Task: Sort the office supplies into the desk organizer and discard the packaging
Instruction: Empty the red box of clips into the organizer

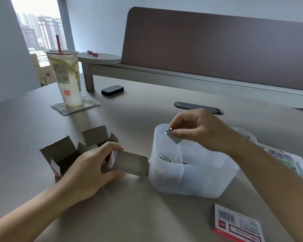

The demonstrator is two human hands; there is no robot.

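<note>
Item — small grey staple block (173, 136), pinched in our right hand (198, 131) over the translucent plastic desk organizer (191, 179), above its rear compartment. We should lower before releasing, clearing the divider. Left hand (91, 166) grips an opened grey cardboard box (126, 165) touching the organizer's left wall — tabletop in front lies open.

A translucent white desk organizer (191, 173) stands upright on the tabletop, right of its middle, with inner walls splitting it into compartments. Metal paper clips (166, 158) lie in the near-left compartment. Above the organizer's far-left corner a small silvery strip of staples (172, 136) hangs tilted. Left of the organizer and just beside it stand opened grey cardboard boxes (88, 151) with their flaps raised, one long flap (131, 165) reaching toward the organizer's wall. A closed white-and-red box (238, 224) with a barcode lies flat near the tabletop's front edge.
</note>
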